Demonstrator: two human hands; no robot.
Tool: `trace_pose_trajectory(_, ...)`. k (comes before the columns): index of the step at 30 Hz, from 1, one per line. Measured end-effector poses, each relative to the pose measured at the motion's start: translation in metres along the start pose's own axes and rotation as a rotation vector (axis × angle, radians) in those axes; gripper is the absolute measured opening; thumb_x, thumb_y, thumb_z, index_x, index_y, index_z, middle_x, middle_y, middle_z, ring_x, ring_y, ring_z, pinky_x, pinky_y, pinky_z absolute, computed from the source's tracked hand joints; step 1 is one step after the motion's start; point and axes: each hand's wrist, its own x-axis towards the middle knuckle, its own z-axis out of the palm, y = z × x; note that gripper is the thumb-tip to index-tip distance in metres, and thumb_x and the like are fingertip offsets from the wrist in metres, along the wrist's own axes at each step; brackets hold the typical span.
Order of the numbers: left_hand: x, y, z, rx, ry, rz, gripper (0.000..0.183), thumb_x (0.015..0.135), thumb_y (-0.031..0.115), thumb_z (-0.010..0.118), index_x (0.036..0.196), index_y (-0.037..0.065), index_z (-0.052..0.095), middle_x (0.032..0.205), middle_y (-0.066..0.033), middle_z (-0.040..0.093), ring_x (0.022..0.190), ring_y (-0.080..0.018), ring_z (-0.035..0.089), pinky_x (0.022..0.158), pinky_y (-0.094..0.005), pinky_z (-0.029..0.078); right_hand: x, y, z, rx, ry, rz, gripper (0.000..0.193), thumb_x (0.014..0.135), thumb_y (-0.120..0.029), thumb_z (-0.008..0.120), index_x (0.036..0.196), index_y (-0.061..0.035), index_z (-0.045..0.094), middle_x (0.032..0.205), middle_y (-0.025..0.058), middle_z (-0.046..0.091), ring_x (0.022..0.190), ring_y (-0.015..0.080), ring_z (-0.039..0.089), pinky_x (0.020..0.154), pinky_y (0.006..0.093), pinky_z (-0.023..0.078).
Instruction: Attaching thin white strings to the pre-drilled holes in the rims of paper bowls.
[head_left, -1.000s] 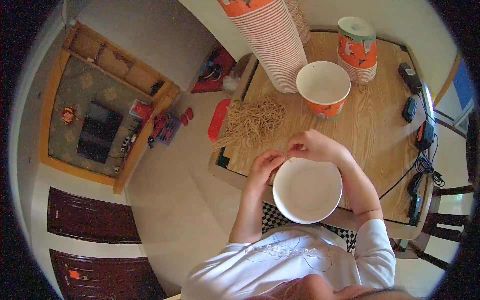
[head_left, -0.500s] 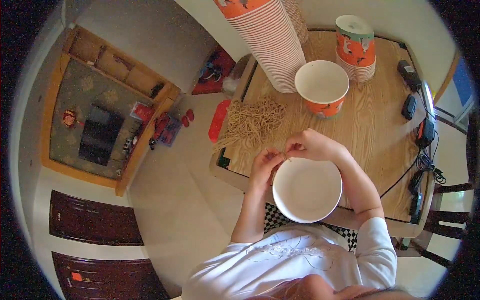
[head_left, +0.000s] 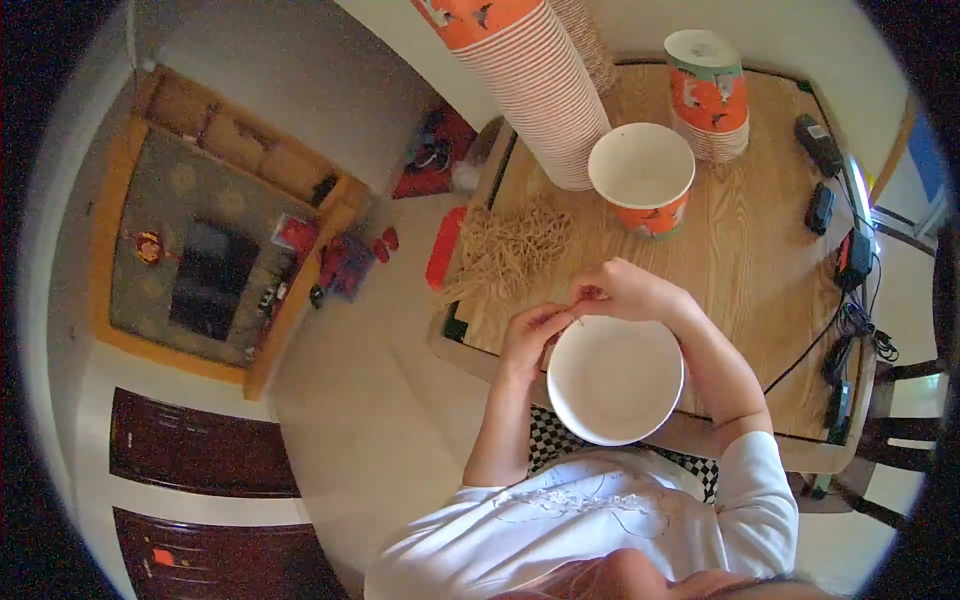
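A white-lined paper bucket [head_left: 615, 385] faces me with its open mouth, at the table's near edge just above my lap. My left hand [head_left: 528, 342] and my right hand [head_left: 632, 292] meet at its far left rim. Fingertips of both hands are pinched together on a short bit of tan cord [head_left: 580, 320], mostly hidden by the fingers. Beyond my left hand lies a loose heap of tan paper cords [head_left: 515, 248]. Past my right hand stands another paper bucket [head_left: 642, 178], upright, orange outside and white within.
A tall leaning stack of nested buckets [head_left: 540, 95] rises at the back left, a bundle of cord [head_left: 583, 45] behind it. An upside-down bucket stack [head_left: 708, 100] stands at the back right. Black adapters with tangled cables [head_left: 850, 320] line the wooden table's [head_left: 745, 270] right edge.
My fingers have shifted very slightly at the rim, still pinched together. The bucket has barely moved. The view has turned a little; the table things stand where they were.
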Motion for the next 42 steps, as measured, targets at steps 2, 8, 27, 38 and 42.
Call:
trace_pose_trajectory(2, 0.001, 0.0, -0.001, 0.019, -0.012, 0.003, 0.017, 0.082, 0.013, 0.065, 0.092, 0.0, 0.066, 0.078, -0.0012, 0.063, 0.067, -0.0069, 0.055, 0.059, -0.0197, 0.043, 0.0, 0.003, 0.003, 0.01, 0.018, -0.036, 0.018, 0.079, -0.019, 0.064, 0.086, -0.0029, 0.06, 0.075, 0.0143, 0.063, 0.07, 0.0291, 0.062, 0.062, 0.0378, 0.047)
trace_pose_trajectory(8, 0.001, -0.002, 0.004, -0.029, 0.0, -0.024, 0.021, 0.081, 0.011, 0.066, 0.097, -0.001, 0.064, 0.083, -0.0043, 0.064, 0.072, -0.0099, 0.059, 0.063, -0.0223, 0.048, 0.001, 0.002, 0.005, -0.007, 0.029, -0.037, 0.018, 0.081, -0.02, 0.061, 0.088, -0.0042, 0.059, 0.074, 0.0153, 0.063, 0.068, 0.0328, 0.061, 0.062, 0.0394, 0.046)
trace_pose_trajectory(27, -0.002, -0.008, -0.001, -0.168, 0.059, -0.002, 0.013, 0.083, 0.01, 0.063, 0.093, 0.003, 0.059, 0.079, -0.0033, 0.063, 0.067, -0.009, 0.059, 0.058, -0.0216, 0.047, 0.003, 0.0, 0.004, 0.02, -0.029, 0.014, 0.017, 0.08, -0.019, 0.062, 0.087, -0.0025, 0.06, 0.076, 0.0146, 0.063, 0.07, 0.0294, 0.062, 0.063, 0.0378, 0.047)
trace_pose_trajectory(38, 0.0, -0.008, -0.002, -0.107, 0.014, 0.041, 0.01, 0.082, 0.009, 0.065, 0.089, 0.005, 0.06, 0.078, -0.0009, 0.062, 0.067, -0.007, 0.056, 0.06, -0.0193, 0.044, 0.001, 0.003, 0.006, 0.038, 0.029, -0.003, 0.018, 0.079, -0.018, 0.064, 0.088, -0.0027, 0.06, 0.074, 0.0112, 0.064, 0.065, 0.0264, 0.062, 0.06, 0.0358, 0.047)
trace_pose_trajectory(42, 0.0, -0.01, -0.004, -0.098, 0.019, 0.057, 0.01, 0.081, 0.01, 0.066, 0.088, 0.005, 0.061, 0.077, -0.0002, 0.061, 0.067, -0.0062, 0.056, 0.059, -0.019, 0.043, 0.003, 0.001, 0.005, 0.04, 0.005, -0.002, 0.017, 0.079, -0.017, 0.064, 0.087, -0.003, 0.06, 0.073, 0.0113, 0.064, 0.065, 0.0263, 0.062, 0.06, 0.0355, 0.047)
